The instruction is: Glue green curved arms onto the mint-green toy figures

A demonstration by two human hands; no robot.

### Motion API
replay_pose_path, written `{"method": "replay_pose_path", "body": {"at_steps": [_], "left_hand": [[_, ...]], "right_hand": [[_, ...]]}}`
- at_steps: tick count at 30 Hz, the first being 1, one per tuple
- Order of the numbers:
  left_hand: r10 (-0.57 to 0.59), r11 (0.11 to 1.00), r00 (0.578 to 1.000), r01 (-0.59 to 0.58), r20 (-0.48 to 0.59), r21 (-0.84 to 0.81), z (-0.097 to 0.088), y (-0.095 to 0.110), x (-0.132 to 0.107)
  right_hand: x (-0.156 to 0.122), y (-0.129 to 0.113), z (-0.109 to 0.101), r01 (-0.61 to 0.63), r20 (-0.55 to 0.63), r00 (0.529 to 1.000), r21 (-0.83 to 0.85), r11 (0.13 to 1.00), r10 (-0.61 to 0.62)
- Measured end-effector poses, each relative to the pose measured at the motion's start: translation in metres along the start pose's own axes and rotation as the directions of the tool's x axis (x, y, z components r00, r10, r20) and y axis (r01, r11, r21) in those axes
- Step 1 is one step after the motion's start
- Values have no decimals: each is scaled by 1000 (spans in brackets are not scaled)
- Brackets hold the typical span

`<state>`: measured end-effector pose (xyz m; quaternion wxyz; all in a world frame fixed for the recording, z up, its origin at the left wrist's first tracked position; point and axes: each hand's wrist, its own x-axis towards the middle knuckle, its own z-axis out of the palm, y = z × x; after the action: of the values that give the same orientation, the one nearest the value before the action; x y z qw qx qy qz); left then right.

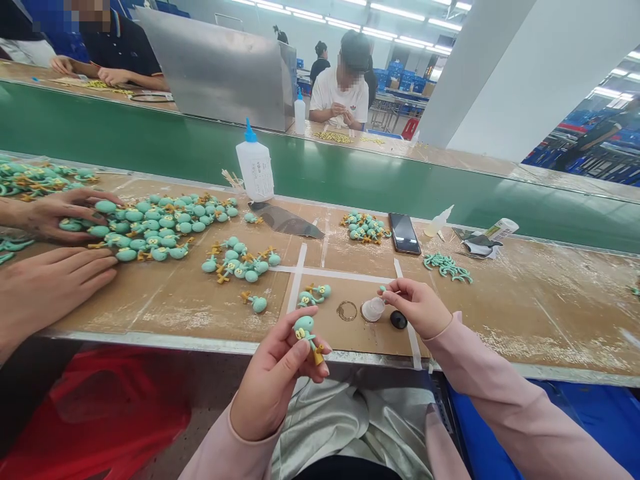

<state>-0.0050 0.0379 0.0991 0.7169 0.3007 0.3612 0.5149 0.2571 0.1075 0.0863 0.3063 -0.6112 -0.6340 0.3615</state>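
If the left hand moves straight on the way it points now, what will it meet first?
Holding a teal figure, the left hand would probably meet the thin metal ring on the cardboard; depth is unclear.

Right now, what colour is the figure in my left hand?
Figure: teal with yellow details, best in head view.

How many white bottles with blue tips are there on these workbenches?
2. One bottle stands on the near workbench, and the other bottle stands on the far workbench. More may be hidden from this view.
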Motion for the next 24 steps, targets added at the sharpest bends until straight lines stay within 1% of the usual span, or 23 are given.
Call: {"method": "replay_pose_path", "body": {"at_steps": [7,12,15,19,24], "left_hand": [[-2,1000,1000,2,-4,-4,1,1,1],[-6,1000,1000,6,4,12,2,0,1],[-1,1000,1000,1,15,20,2,-2,2],[-10,1000,1000,9,22,13,1,-5,4],[-16,1000,999,16,30,-3,-2,-7,4]], "right_hand": [[2,1,0,7,-7,1000,-1,1000,-7],[-2,0,-10,-2,-13,1000,40,999,3],[-7,-1,-16,-28,55,998,56,998,25],[-8,-2,-16,-41,163,986,28,999,36],[-4,-1,-14,-26,189,982,-11,1000,28]]}}
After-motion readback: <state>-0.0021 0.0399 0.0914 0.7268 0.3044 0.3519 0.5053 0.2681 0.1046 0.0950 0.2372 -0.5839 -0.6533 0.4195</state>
